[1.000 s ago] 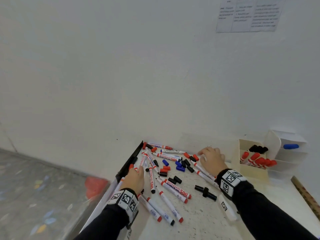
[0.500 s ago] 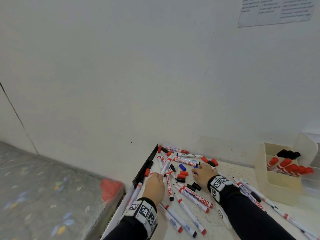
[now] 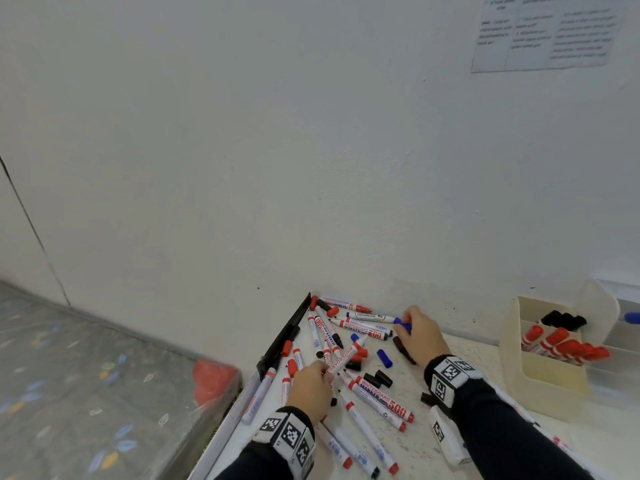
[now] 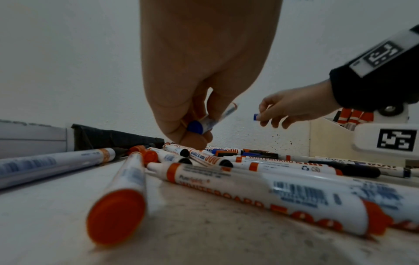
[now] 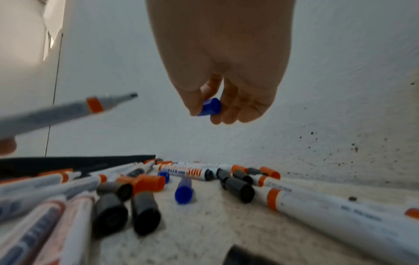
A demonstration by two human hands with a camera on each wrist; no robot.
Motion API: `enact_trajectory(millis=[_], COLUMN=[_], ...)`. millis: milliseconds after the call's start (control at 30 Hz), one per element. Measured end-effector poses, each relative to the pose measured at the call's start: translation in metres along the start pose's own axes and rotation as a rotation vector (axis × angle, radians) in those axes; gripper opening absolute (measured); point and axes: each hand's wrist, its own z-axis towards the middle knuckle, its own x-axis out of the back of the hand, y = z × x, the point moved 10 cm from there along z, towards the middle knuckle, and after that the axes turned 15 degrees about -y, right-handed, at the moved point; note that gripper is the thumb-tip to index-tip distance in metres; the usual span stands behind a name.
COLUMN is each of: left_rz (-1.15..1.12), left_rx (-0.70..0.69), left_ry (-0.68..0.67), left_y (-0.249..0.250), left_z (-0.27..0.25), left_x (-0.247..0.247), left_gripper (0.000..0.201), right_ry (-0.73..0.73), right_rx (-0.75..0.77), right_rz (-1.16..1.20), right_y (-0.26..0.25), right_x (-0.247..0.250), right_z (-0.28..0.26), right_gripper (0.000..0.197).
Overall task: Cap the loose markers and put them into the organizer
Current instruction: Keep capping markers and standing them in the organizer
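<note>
Several whiteboard markers and loose red, black and blue caps lie in a pile (image 3: pixel 363 344) on the white table. My left hand (image 3: pixel 323 370) grips an uncapped marker (image 3: pixel 344 358) by its rear end, nib tilted up and away; its blue butt end (image 4: pixel 195 127) shows between my fingers. Near the wall, my right hand (image 3: pixel 403 327) pinches a small blue cap (image 5: pixel 211 107) above the pile, apart from the marker. The cream organizer (image 3: pixel 540 379) stands at the right with red and black capped markers in it.
A black strip (image 3: pixel 284 337) borders the table's left edge, with the floor below it. The wall runs close behind the pile. More markers lie near my wrists (image 3: pixel 381 400). A loose blue cap (image 3: pixel 384 358) lies between my hands.
My right hand has moved from the middle of the pile back toward the wall, with a blue cap now in its fingers. My left hand still holds its marker, raised a little.
</note>
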Motion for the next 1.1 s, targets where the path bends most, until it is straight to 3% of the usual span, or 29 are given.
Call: enact_trajectory(millis=[67, 133, 400, 567, 733, 833, 967, 1100], left_rz=[-0.012, -0.017, 0.048, 0.154, 0.163, 0.123, 0.160, 0.223], left_rx=[-0.029, -0.054, -0.153, -0.251, -0.279, -0.365, -0.494, -0.455], left_ry=[-0.004, -0.014, -0.095, -0.179, -0.250, -0.234, -0.229, -0.216], left_y=[0.007, 0.017, 0.051, 0.072, 0.077, 0.086, 0.099, 0.091], left_z=[-0.003, -0.005, -0.018, -0.026, -0.030, -0.032, -0.036, -0.032], left_x=[-0.007, -0.016, -0.053, -0.078, -0.100, -0.102, -0.108, -0.108], left_gripper=[0.029, 0.029, 0.032, 0.033, 0.024, 0.025, 0.016, 0.023], right_ry=[0.042, 0.008, -0.126, -0.151, -0.136, -0.163, -0.105, -0.102], right_rx=[0.028, 0.052, 0.054, 0.033, -0.010, -0.060, -0.123, -0.198], right_rz=[0.130, 0.217, -0.023, 0.117, 0.154, 0.200, 0.221, 0.204], right_y=[0.002, 0.004, 0.035, 0.053, 0.074, 0.083, 0.092, 0.091], right_x=[0.016, 0.021, 0.023, 0.017, 0.012, 0.008, 0.001, -0.010], right_z=[-0.012, -0.023, -0.076, -0.106, -0.125, -0.131, -0.135, -0.136], right_gripper=[0.009, 0.022, 0.026, 0.027, 0.021, 0.007, 0.041, 0.050])
